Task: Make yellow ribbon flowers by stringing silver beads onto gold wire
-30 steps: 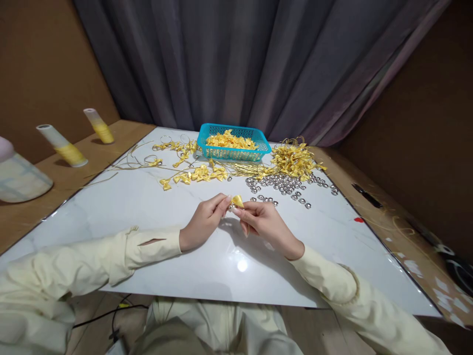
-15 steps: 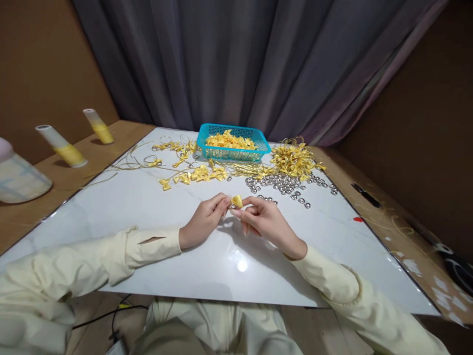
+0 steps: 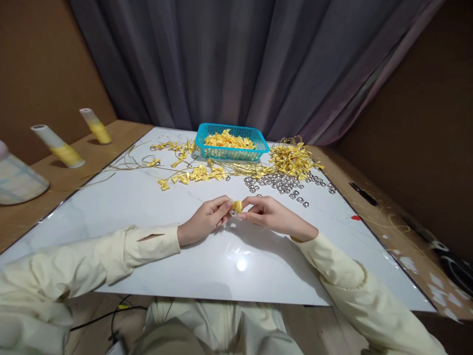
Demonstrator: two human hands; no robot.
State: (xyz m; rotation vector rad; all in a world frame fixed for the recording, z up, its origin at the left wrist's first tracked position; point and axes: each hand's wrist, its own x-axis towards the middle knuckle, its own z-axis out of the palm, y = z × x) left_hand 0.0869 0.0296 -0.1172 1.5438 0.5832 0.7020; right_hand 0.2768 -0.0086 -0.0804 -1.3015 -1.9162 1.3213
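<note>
Between my two hands, above the white table (image 3: 207, 276), is a yellow ribbon bow (image 3: 237, 206). A small silver ring-like piece (image 3: 233, 212) shows just under it. My left hand (image 3: 207, 218) pinches the bow's left side between thumb and fingertips. On the other side, my right hand (image 3: 271, 214) has its thumb and forefinger closed on the bow's right edge. Fingertips partly cover both the bow and the silver piece, so how they are joined cannot be made out.
Behind my hands stands a blue basket (image 3: 232, 153) of yellow bows. Loose bows (image 3: 197, 173) lie front-left of it, a bundle of bows on gold cords (image 3: 293, 158) to its right. Silver pieces (image 3: 286, 183) are scattered nearer. Thread spools (image 3: 62, 150) stand left, black snips (image 3: 364, 193) right.
My right hand has turned flatter, its lower fingers drawn in, while still at the bow. The silver piece now shows more clearly below it. My left hand has barely moved.
</note>
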